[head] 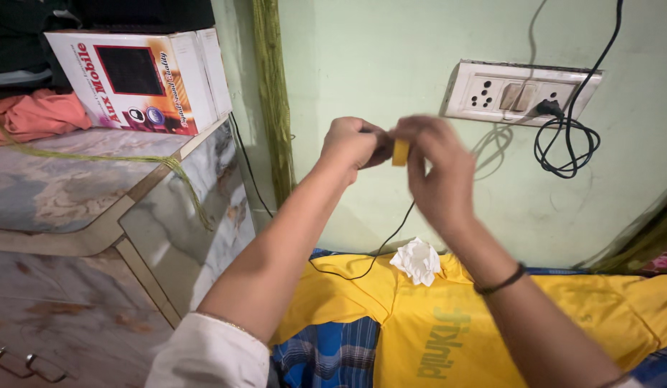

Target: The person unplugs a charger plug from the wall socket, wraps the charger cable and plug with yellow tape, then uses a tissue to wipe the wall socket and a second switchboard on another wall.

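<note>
Nearest lies a yellow garment [434,316] spread over a blue checked cloth [333,352] on the bed, with a crumpled white tissue [417,260] at its collar; the raised hands hover above these, so I judge anything dropped would land in the folds and be hard to spot. The left hand [351,144] is curled shut, what it pinches hidden; the right hand [437,169] is clamped on a small yellow piece [400,152], held between both hands at chest height. It looks flat, short and bright yellow, blurred at the edges; a slip seems likely with so little to grip. Behind, a black cable [570,140] loops from the wall socket panel [524,93]; a snag there looks possible.
</note>
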